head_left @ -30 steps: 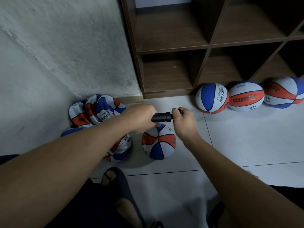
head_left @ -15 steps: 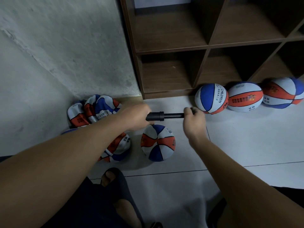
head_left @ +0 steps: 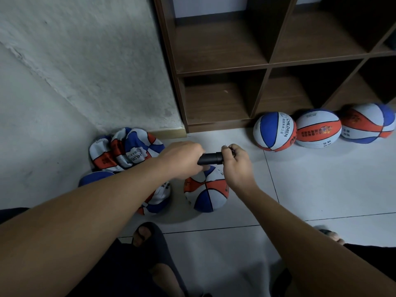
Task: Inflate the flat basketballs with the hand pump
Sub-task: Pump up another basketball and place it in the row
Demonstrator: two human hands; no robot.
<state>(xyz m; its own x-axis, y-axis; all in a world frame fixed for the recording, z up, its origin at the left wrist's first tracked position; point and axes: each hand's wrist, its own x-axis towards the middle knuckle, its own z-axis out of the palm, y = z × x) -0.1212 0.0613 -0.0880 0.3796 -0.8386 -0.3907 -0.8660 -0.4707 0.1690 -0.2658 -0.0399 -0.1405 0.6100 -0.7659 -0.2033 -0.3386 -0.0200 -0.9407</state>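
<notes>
The black hand pump [head_left: 211,159] is hanging in the air just above the part-filled basketball [head_left: 206,188] on the tiled floor [head_left: 321,189], and it is now sitting fully closed: half a second ago a bare rod was showing between barrel and handle, and now the right hand [head_left: 236,162] is lying tight against the barrel's end, so a push stroke is just finishing and another charge of air is probably going into the ball. The pump's long axis is running nearly level, left to right across the view, handle end pointing toward the inflated balls, the other end hidden inside the left hand [head_left: 184,159]. Whether a needle or hose is reaching the ball's valve I cannot tell. The left hand is wrapping its fingers around the barrel; the right hand is clenching around the handle.

The ball below is looking rounded but still a little slack, so more strokes are likely needed. To its left a heap of flat basketballs [head_left: 126,150] is waiting against the wall [head_left: 85,61]. Three round basketballs [head_left: 317,129] are resting along the foot of the brown shelf unit [head_left: 267,65]
</notes>
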